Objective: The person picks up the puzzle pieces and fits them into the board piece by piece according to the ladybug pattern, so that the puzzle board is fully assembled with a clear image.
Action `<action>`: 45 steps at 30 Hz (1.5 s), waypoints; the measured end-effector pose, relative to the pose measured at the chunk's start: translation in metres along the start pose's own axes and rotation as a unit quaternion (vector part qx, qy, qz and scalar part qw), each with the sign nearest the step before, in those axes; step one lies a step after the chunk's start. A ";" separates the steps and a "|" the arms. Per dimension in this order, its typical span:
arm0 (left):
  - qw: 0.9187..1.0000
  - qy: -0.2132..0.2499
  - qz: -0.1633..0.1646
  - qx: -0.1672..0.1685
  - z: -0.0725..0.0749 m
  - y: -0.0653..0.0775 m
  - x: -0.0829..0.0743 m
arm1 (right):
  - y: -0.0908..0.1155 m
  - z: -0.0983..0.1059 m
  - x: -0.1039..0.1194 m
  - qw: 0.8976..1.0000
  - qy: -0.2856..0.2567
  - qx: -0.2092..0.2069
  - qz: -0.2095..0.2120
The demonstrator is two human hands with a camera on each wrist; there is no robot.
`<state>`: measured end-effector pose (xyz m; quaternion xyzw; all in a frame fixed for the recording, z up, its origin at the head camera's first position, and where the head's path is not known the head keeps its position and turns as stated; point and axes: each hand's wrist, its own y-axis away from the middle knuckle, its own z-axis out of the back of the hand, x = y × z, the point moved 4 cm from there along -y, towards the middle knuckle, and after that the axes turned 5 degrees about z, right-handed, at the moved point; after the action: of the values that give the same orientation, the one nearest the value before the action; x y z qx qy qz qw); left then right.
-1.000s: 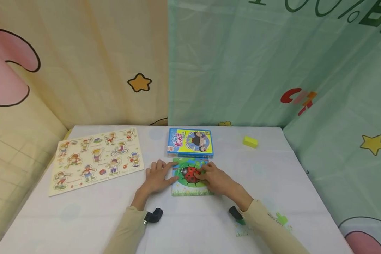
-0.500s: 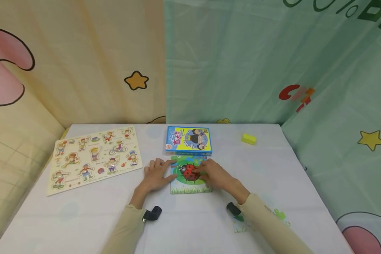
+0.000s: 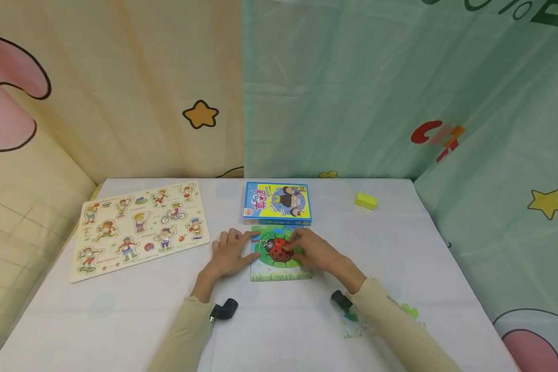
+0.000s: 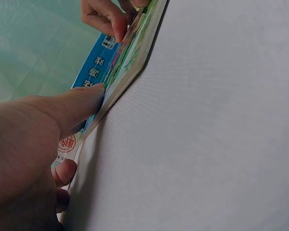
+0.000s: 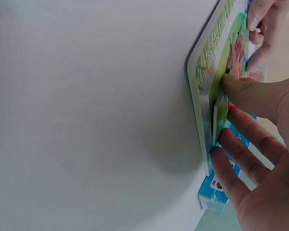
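Note:
A ladybug jigsaw puzzle [image 3: 274, 275] lies flat in front of the blue box. My left hand [image 3: 229, 254] rests at its left side, with the thumb and forefinger spread and touching that edge. In the left wrist view the left thumb [image 4: 89, 99] presses on the puzzle's rim. Over the puzzle's right part, my right hand [image 3: 317, 252] pinches a puzzle piece [image 5: 220, 114] between thumb and fingers. In the right wrist view this piece sits slightly raised and tilted above the board. From the head view, the right fingers hide most of that piece.
Behind the puzzle stands the blue and yellow box [image 3: 279, 202]. A wooden peg board with child figures [image 3: 141, 227] lies at the left. A yellow block [image 3: 365, 201] is at the back right. Loose puzzle pieces [image 3: 352, 327] lie near the right forearm, which partly covers them.
Both hands stay at the puzzle. The right fingers shift slightly over its right part. The whole view drifts a little as the head camera moves.

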<state>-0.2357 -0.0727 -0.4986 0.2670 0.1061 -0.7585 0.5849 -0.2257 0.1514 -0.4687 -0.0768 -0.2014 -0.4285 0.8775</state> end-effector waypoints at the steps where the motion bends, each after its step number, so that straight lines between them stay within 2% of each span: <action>1: 1.000 0.000 0.000 0.001 0.000 0.000 0.000 | 0.000 0.000 0.001 1.000 0.008 0.001 0.003; 6: 1.000 0.000 -0.006 0.001 0.000 -0.002 0.000 | -0.002 0.002 -0.001 0.999 0.035 -0.002 0.022; 14: 1.000 0.000 -0.003 0.000 -0.001 -0.002 0.002 | 0.000 0.001 -0.005 0.999 0.017 0.025 0.034; 21: 1.000 0.001 -0.007 0.000 -0.003 -0.003 0.001 | 0.009 0.000 -0.010 0.998 0.049 0.009 0.043; 25: 1.000 0.001 -0.007 0.000 -0.002 -0.003 0.001 | 0.012 0.001 -0.006 0.997 0.052 0.016 0.053; 28: 1.000 0.000 -0.004 0.000 -0.001 -0.002 0.001 | 0.012 0.000 -0.001 0.997 0.042 0.031 0.051; 37: 1.000 0.002 -0.004 -0.001 -0.003 -0.003 0.001 | 0.016 0.001 -0.002 0.997 0.063 0.044 0.023; 45: 1.000 -0.002 -0.004 0.000 -0.001 -0.002 0.001 | 0.018 0.000 -0.001 0.996 0.078 0.028 0.040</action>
<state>-0.2375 -0.0725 -0.5005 0.2649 0.1055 -0.7612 0.5824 -0.2121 0.1632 -0.4680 -0.0264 -0.1414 -0.3914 0.9089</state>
